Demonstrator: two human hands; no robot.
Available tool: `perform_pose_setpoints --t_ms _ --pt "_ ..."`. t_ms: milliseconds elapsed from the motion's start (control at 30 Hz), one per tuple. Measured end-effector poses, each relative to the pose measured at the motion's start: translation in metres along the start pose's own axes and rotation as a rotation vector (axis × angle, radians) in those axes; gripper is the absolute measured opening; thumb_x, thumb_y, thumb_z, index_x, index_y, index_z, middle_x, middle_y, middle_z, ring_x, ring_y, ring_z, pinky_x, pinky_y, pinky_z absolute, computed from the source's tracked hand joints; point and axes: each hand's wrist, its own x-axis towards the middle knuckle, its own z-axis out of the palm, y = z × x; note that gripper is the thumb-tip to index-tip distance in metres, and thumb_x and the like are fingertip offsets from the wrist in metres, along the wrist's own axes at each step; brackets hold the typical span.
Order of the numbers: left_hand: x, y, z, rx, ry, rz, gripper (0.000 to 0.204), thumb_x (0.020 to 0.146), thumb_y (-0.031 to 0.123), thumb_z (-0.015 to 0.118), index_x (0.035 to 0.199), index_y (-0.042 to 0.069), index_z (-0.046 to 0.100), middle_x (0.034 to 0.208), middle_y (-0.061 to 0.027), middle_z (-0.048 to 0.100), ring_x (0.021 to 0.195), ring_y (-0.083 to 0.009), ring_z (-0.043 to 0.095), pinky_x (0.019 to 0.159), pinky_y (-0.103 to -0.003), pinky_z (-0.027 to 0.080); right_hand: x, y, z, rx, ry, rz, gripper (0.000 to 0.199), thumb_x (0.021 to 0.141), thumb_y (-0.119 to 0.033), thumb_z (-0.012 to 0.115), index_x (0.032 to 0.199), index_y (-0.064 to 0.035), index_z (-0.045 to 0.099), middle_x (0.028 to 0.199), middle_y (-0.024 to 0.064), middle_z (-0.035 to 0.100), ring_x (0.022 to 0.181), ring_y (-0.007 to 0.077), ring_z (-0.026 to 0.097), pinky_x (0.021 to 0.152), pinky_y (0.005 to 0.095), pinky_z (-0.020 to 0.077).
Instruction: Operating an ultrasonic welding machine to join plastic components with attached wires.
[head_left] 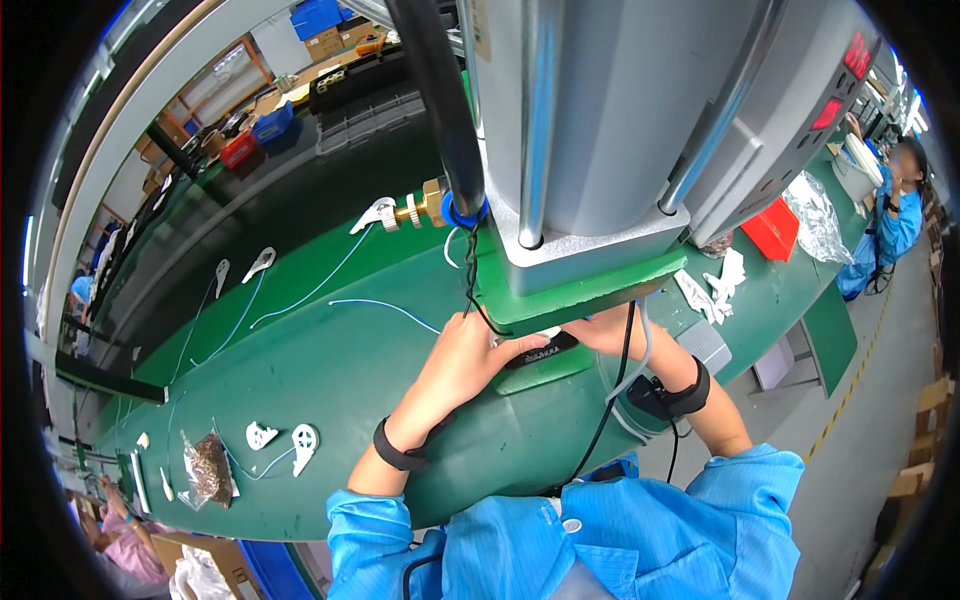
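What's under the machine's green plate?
Below its near edge: the left hand, right hand, something white, a black block. The plate hides whatever lies farther in.

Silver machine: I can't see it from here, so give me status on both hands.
Left hand, right hand at green block, fingers partly hidden. White part between them, mostly covered. Black cable crosses right hand in view.

left grip [468, 355], right grip [604, 330]: at white piece [548, 332] | grey press [610, 110]: above | bagged parts [211, 468]: on green table [350, 400]
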Motion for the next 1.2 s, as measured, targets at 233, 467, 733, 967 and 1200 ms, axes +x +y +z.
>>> perform_pose_setpoints --t_ms 233,467,733,967,1200 --pt "-0.012 -0.009 0.001 0.131 -0.019 -0.02 0.046 0.081 0.023 0.06 0.116 0.001 0.042 0.085 -0.0215 0.06 0.074 -0.0388 0.059 0.064 -0.042 0.046 -0.049 -0.008 -0.033 -0.404 0.322 -0.031 0.035 0.072 -0.006 0.058 0.107 0.0003 0.055 0.112 0.0197 0.049 0.099 0.0326 0.05 0.086 0.0408 0.0394" --pt "-0.022 0.003 -0.011 0.095 -0.129 -0.167 0.039 0.087 0.019 0.05 0.113 -0.002 0.03 0.093 -0.0235 0.058 0.079 -0.0385 0.058 0.068 -0.042 0.046 -0.146 0.075 -0.044 -0.961 0.493 0.414 0.065 0.081 -0.021 0.042 0.136 0.0029 0.017 0.138 0.0213 0.019 0.124 0.0341 0.022 0.102 0.0405 0.0145" --pt "-0.031 -0.01 -0.006 -0.175 -0.023 -0.173 0.027 0.09 0.014 0.041 0.112 0.0 0.033 0.078 -0.0133 0.055 0.071 -0.0232 0.052 0.067 -0.032 0.041 -0.071 0.027 -0.067 -0.755 0.009 0.401 0.035 0.074 -0.008 0.057 0.108 -0.002 0.053 0.108 0.0151 0.053 0.104 0.0306 0.047 0.088 0.0363 0.0352" --pt "-0.025 -0.016 -0.001 -0.67 -0.049 -0.35 0.023 0.093 0.017 0.037 0.111 0.003 0.039 0.065 0.0046 0.038 0.055 -0.004 0.032 0.049 -0.02 0.026 -0.008 0.046 -0.039 -0.603 -0.138 0.223 0.031 0.07 -0.007 0.06 0.101 -0.0021 0.055 0.097 0.0146 0.057 0.097 0.034 0.05 0.081 0.0388 0.0408" --pt "-0.024 -0.024 0.003 -0.8 0.041 -0.29 0.021 0.092 0.019 0.04 0.106 0.005 0.046 0.063 0.0069 0.037 0.049 -0.0026 0.03 0.044 -0.018 0.024 0.006 0.079 -0.021 -0.552 0.113 0.089 0.03 0.069 -0.007 0.061 0.098 -0.0015 0.056 0.095 0.0158 0.057 0.096 0.035 0.05 0.08 0.0402 0.0413"
